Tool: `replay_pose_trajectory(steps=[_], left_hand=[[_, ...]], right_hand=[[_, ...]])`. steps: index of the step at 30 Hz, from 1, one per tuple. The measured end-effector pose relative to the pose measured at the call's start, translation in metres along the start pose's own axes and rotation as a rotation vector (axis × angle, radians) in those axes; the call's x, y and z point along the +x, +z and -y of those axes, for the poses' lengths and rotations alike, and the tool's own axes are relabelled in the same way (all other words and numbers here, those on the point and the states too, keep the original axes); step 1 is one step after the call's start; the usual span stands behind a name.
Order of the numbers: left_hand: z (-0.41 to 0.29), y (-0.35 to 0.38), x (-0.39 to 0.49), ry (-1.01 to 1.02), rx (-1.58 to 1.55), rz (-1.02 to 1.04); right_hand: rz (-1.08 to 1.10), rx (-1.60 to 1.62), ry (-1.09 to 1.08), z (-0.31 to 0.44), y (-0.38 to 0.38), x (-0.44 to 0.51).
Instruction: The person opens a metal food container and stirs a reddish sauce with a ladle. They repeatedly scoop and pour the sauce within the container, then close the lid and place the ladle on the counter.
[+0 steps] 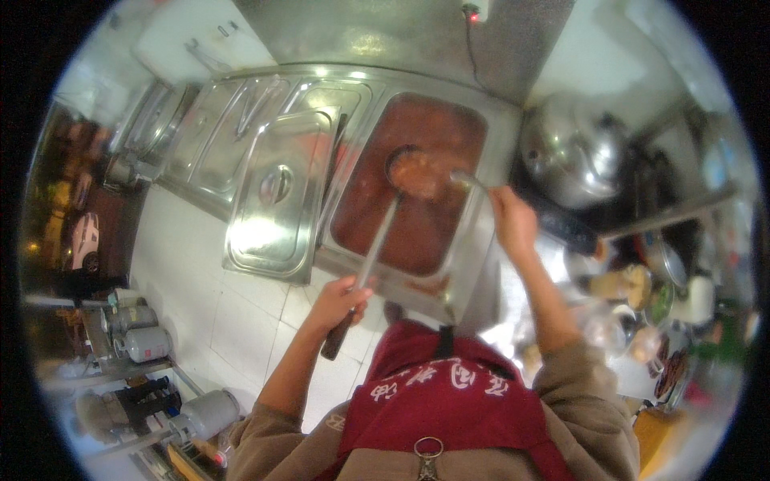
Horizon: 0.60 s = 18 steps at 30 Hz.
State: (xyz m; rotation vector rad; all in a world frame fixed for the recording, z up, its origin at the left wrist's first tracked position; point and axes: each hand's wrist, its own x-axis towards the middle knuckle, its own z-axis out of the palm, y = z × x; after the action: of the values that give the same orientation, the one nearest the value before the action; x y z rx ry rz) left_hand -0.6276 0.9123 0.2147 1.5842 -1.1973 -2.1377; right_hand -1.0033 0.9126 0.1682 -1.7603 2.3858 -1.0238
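My left hand (346, 303) grips the dark-ended handle of a long-handled ladle or skimmer (381, 237). Its round, dark-rimmed head rests at the surface of reddish-brown liquid in a deep rectangular steel pan (424, 275). Pale orange-brown food (418, 171) lies in the head; blur hides what kind it is. In my right hand (514, 222) is a curved metal utensil (472, 179), probably a spoon, held over the right side of the pan. Its tip is close to the food at the head's right edge.
A steel lid (280, 192) lies tilted over neighbouring covered pans left of the liquid. To the right stand a large steel pot (571, 156) and a cluttered counter with bowls (659, 300). Grey gas cylinders (207, 415) stand at lower left. A power cord (472, 54) hangs at the back.
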Motion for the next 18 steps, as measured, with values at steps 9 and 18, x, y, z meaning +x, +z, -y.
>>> replay_pose_trajectory(steps=[9,18], left_hand=[[-0.008,0.002,-0.026,0.004,-0.034,0.004],[-0.008,0.007,-0.043,-0.028,-0.126,0.079]], right_hand=[[0.142,-0.023,-0.175,0.007,0.036,0.054],[0.417,-0.297,-0.308,0.008,0.058,0.092]])
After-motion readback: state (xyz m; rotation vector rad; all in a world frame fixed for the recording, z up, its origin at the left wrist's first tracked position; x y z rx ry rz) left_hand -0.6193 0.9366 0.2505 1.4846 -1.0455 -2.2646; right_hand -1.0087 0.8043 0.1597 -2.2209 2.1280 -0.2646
